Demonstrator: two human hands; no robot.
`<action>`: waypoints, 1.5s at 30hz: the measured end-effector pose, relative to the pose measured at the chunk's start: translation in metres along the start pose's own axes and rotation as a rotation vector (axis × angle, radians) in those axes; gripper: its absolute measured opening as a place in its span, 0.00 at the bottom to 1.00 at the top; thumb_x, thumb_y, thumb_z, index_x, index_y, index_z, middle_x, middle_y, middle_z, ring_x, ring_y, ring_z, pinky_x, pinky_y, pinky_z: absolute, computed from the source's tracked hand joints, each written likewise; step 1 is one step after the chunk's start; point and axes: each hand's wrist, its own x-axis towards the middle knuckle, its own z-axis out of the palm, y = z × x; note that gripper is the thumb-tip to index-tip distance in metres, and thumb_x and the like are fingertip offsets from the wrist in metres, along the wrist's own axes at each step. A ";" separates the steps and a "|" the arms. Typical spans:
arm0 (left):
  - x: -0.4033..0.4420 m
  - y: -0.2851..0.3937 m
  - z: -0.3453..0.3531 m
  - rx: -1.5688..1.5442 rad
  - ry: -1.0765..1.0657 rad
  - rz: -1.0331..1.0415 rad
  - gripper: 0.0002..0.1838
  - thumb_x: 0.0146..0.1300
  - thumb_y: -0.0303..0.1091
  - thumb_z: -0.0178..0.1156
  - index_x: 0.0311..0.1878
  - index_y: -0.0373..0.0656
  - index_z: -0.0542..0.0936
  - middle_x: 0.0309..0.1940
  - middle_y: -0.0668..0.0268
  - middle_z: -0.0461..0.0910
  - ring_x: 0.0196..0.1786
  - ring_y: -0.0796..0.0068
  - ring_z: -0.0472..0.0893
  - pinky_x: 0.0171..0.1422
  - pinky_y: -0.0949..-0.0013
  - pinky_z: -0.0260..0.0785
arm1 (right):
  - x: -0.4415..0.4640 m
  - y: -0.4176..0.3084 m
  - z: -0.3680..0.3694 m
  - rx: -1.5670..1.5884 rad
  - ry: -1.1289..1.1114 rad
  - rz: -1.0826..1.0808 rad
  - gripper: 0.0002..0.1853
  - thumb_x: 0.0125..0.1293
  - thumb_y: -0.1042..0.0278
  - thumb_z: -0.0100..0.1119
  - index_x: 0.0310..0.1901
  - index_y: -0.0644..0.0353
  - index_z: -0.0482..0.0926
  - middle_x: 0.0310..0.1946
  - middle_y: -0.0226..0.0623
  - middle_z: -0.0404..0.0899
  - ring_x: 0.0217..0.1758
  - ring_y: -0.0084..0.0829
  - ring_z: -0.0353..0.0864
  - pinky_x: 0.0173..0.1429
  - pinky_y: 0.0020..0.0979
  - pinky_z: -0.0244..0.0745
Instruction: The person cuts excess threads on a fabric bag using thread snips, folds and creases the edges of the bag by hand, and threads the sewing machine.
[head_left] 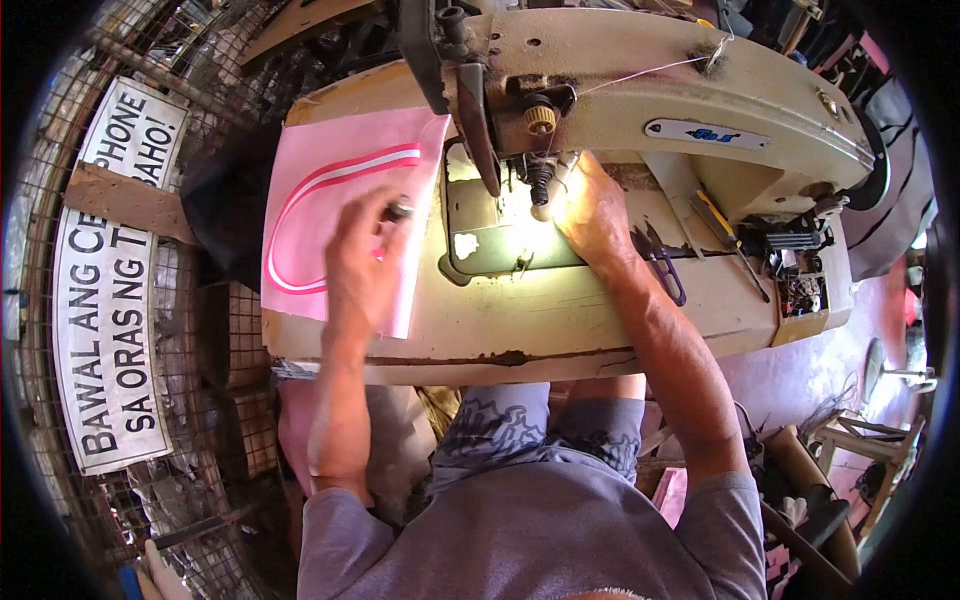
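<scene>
A beige sewing machine (620, 80) spans the upper right, its needle area brightly lit. My right hand (597, 210) is beside the needle area, fingertips lost in glare. Over the pink fabric (395, 290) at the left, my left hand (365, 245) is raised and blurred, fingers curled around a small dark metallic object (398, 209). A pink-and-white striped strip (283, 245) lies curved on the fabric, partly behind this hand. White thread runs along the machine arm toward the needle.
A screwdriver (730, 235) and purple-handled snips (667, 277) lie on the worktable (480, 335), right of my right hand. Farther right is a tray (800, 290) of small metal parts. A lettered sign (110, 340) hangs on wire mesh at the left.
</scene>
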 end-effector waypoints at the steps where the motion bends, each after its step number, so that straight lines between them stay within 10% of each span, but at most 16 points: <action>1: 0.010 -0.008 -0.011 0.085 -0.020 -0.046 0.20 0.61 0.21 0.66 0.57 0.41 0.79 0.48 0.58 0.81 0.51 0.60 0.82 0.55 0.62 0.76 | 0.001 0.000 0.002 0.027 0.000 0.009 0.13 0.53 0.70 0.70 0.39 0.62 0.79 0.39 0.44 0.77 0.40 0.48 0.80 0.44 0.42 0.77; 5: 0.029 -0.076 -0.023 0.375 -0.279 -0.066 0.18 0.61 0.25 0.66 0.55 0.39 0.80 0.49 0.54 0.80 0.54 0.52 0.79 0.61 0.55 0.73 | -0.002 0.003 -0.003 -0.003 -0.068 -0.038 0.12 0.54 0.70 0.71 0.37 0.63 0.78 0.39 0.45 0.76 0.39 0.49 0.79 0.45 0.43 0.77; 12: 0.022 -0.044 -0.022 0.532 0.016 0.240 0.18 0.63 0.30 0.66 0.56 0.37 0.81 0.53 0.53 0.80 0.51 0.53 0.82 0.57 0.58 0.76 | -0.025 -0.023 -0.018 -0.067 -0.098 -0.057 0.04 0.62 0.74 0.58 0.37 0.64 0.80 0.37 0.49 0.77 0.38 0.50 0.80 0.43 0.45 0.77; 15: 0.010 -0.014 -0.010 0.140 -0.084 0.117 0.17 0.62 0.29 0.67 0.54 0.37 0.82 0.51 0.53 0.82 0.55 0.53 0.80 0.64 0.55 0.71 | -0.035 -0.038 -0.023 0.005 -0.113 0.047 0.07 0.62 0.75 0.58 0.41 0.63 0.82 0.34 0.49 0.78 0.39 0.49 0.81 0.44 0.43 0.76; 20: -0.004 0.014 0.036 -0.396 -0.319 -0.167 0.12 0.73 0.32 0.58 0.53 0.35 0.81 0.38 0.60 0.86 0.32 0.75 0.84 0.32 0.71 0.77 | -0.047 -0.078 -0.032 0.163 -0.057 0.073 0.04 0.60 0.77 0.61 0.37 0.62 0.82 0.33 0.46 0.80 0.38 0.45 0.82 0.44 0.40 0.77; 26: -0.003 0.022 0.061 -0.616 -0.360 -0.370 0.10 0.66 0.29 0.60 0.45 0.33 0.82 0.30 0.65 0.84 0.30 0.80 0.82 0.33 0.73 0.76 | -0.055 -0.110 -0.041 0.254 -0.136 0.064 0.07 0.60 0.81 0.61 0.39 0.63 0.82 0.34 0.46 0.81 0.35 0.45 0.83 0.42 0.40 0.78; 31: -0.010 0.022 0.040 -0.591 -0.330 -0.380 0.10 0.63 0.27 0.57 0.44 0.33 0.84 0.30 0.65 0.83 0.29 0.83 0.78 0.37 0.77 0.75 | -0.022 -0.130 -0.071 0.230 0.264 0.173 0.06 0.66 0.75 0.62 0.44 0.62 0.83 0.33 0.40 0.80 0.23 0.28 0.79 0.30 0.30 0.74; 35: -0.016 0.003 0.036 -0.356 -0.290 -0.281 0.09 0.63 0.26 0.61 0.45 0.36 0.84 0.32 0.63 0.81 0.33 0.75 0.80 0.39 0.70 0.76 | 0.002 -0.122 -0.062 0.069 0.381 0.122 0.06 0.65 0.69 0.66 0.39 0.62 0.83 0.32 0.39 0.80 0.23 0.30 0.79 0.31 0.32 0.75; 38: -0.028 0.021 0.027 0.253 0.017 0.211 0.14 0.60 0.25 0.65 0.51 0.38 0.82 0.43 0.58 0.79 0.45 0.64 0.80 0.48 0.62 0.76 | 0.008 -0.121 -0.052 -0.003 0.442 0.099 0.06 0.64 0.70 0.67 0.36 0.62 0.83 0.30 0.39 0.80 0.24 0.33 0.81 0.33 0.33 0.76; 45: -0.030 0.085 0.020 -0.106 0.103 0.470 0.20 0.61 0.17 0.61 0.58 0.38 0.79 0.54 0.54 0.79 0.55 0.53 0.80 0.56 0.59 0.75 | 0.000 -0.113 -0.059 0.905 0.221 0.435 0.11 0.69 0.66 0.64 0.34 0.65 0.79 0.26 0.27 0.80 0.29 0.13 0.73 0.33 0.21 0.68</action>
